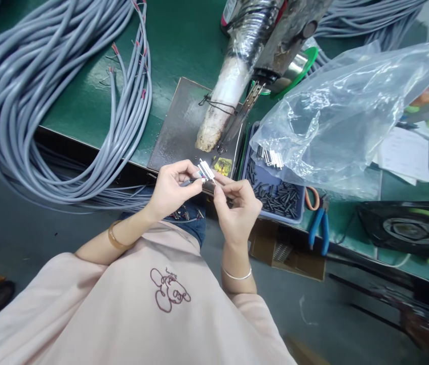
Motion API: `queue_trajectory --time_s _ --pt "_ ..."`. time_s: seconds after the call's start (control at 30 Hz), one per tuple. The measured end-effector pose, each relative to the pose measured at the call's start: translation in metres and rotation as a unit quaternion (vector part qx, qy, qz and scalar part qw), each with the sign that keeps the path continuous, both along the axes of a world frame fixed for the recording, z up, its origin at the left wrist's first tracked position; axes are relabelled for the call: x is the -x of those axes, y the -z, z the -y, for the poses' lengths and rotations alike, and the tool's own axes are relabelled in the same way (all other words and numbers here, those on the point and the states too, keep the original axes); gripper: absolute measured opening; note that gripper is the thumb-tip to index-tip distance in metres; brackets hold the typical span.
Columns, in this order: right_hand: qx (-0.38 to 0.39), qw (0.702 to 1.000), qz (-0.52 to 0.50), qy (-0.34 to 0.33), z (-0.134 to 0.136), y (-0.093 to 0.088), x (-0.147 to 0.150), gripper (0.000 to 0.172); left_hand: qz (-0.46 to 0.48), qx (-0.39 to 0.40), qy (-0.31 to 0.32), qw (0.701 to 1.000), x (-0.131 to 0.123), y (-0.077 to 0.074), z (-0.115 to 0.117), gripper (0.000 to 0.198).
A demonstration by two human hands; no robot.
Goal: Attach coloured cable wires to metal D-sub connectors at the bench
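Note:
My left hand (171, 190) is closed, its thumb and fingers pinching a grey cable end beside a small white connector (205, 170) with a row of pins. My right hand (239, 205) meets it from the other side, fingertips pinched at the connector's right end. Both hands are at the front edge of a dark metal plate (176, 121). Just above them is the worn white tip of a wrapped tool (214, 119) fixed over the plate. Whether a thin wire lies between my right fingertips is too small to tell.
Coiled grey cables (58, 96) cover the table's left side. Right of my hands stand a blue bin (300, 218) of small black pieces, a clear plastic bag (336, 116), blue-handled pliers (324, 228) and a black fan-like device (407, 230). A green spool (309, 63) sits behind the tool.

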State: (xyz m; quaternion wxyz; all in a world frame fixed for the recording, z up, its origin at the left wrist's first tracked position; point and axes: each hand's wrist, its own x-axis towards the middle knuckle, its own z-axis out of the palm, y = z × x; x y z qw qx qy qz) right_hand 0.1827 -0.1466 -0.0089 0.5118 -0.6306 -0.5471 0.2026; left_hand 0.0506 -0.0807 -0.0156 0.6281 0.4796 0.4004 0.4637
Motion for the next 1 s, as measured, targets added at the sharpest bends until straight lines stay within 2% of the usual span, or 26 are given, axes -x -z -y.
queue_trajectory --time_s 0.23,0.5,0.73,0.87,1.0 --pt "0.018 0.999 -0.045 -0.011 -0.011 -0.004 -0.007 0.015 -0.031 -0.025 -0.003 0.999 -0.006 -0.002 -0.01 0.011" --pt "0.021 0.999 -0.042 -0.009 -0.019 -0.011 -0.008 0.017 -0.046 -0.043 -0.012 0.998 -0.007 -0.012 -0.014 0.012" --pt "-0.013 1.0 -0.001 -0.008 -0.024 -0.012 -0.009 0.011 -0.034 -0.038 -0.003 0.999 -0.006 -0.016 -0.016 0.013" --pt "-0.022 0.998 0.052 -0.006 -0.023 -0.014 -0.009 0.013 -0.024 -0.017 0.021 0.999 -0.004 -0.016 -0.018 0.015" --pt "-0.011 0.998 0.054 -0.018 -0.022 -0.012 -0.011 0.017 -0.029 -0.009 0.035 0.999 -0.004 -0.011 -0.017 0.014"
